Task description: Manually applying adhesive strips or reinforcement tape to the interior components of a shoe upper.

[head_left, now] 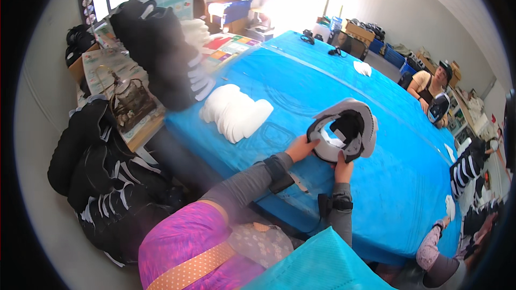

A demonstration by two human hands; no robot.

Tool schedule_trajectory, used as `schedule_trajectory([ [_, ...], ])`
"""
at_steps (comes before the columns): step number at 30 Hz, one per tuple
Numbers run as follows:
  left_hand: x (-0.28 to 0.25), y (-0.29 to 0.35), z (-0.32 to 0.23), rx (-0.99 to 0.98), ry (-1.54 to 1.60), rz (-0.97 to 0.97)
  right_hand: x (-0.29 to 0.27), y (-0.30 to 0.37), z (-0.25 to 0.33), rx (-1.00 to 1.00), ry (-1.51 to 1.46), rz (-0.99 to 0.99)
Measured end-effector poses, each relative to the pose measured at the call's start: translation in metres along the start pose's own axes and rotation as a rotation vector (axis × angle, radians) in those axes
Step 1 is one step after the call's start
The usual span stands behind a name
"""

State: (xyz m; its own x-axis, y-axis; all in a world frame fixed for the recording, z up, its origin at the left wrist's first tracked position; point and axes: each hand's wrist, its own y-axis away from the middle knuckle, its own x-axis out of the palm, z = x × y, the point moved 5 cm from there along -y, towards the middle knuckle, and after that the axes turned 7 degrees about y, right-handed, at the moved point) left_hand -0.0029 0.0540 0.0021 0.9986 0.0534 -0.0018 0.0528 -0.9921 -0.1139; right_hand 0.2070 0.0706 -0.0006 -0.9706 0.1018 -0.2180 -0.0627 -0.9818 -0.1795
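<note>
Between both hands, above the blue-covered table, is a rounded grey-and-black shoe upper, its opening turned toward me and white lining showing inside. My left hand is closed on its left lower rim, the thumb at the edge. My right hand pinches the lower rim on the near side. The fingers behind the piece are hidden. To the left of my left hand, a fanned pile of white insole-shaped pieces lies on the table.
Tall stacks of black pieces with white edges stand at the left, one stack on the table's edge. An old metal machine sits on a side table. A co-worker sits across at the right; another person's hand is at lower right.
</note>
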Motion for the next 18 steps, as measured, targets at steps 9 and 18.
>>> schedule_trajectory([
  [9, -0.002, 0.006, -0.009, 0.007, 0.062, -0.073, 0.003, 0.005, 0.005, 0.0, 0.005, -0.002],
  [18, 0.002, -0.005, -0.003, -0.063, 0.143, 0.009, 0.002, 0.005, 0.012, -0.02, 0.01, -0.038],
])
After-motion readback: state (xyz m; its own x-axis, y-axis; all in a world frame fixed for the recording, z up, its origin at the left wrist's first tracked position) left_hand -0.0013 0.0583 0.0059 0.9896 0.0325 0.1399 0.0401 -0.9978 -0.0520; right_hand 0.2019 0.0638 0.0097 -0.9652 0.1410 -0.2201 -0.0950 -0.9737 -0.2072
